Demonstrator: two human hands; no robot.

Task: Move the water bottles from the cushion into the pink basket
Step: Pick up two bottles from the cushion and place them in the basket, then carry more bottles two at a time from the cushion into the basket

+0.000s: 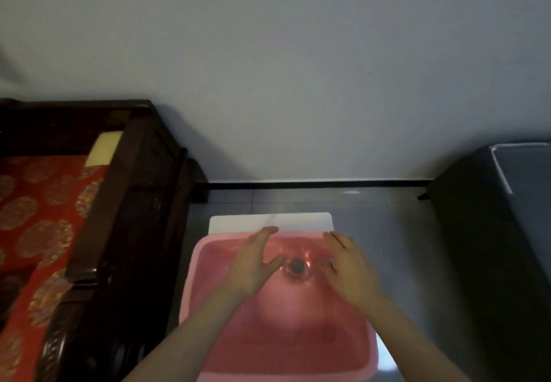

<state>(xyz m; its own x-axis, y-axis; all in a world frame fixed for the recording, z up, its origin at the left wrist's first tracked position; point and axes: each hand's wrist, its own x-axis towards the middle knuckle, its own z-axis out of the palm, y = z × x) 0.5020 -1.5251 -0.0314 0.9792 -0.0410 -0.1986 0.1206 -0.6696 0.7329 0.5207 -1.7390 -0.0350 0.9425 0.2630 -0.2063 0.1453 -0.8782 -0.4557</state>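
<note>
water bottle (296,267) upright, cap up, in pink basket (208,262) | left hand (256,265), right hand (348,268): fingers released

Person shows only as left hand (255,265), right hand (350,271), left forearm (190,340) and right forearm (417,343). Both hands bare. Both forearms uncovered, plain skin right down to the bottom edge of the head view. Slim build on both arms. Blur softens the fingers (264,234), so nails and other fine detail can't be read.
</note>
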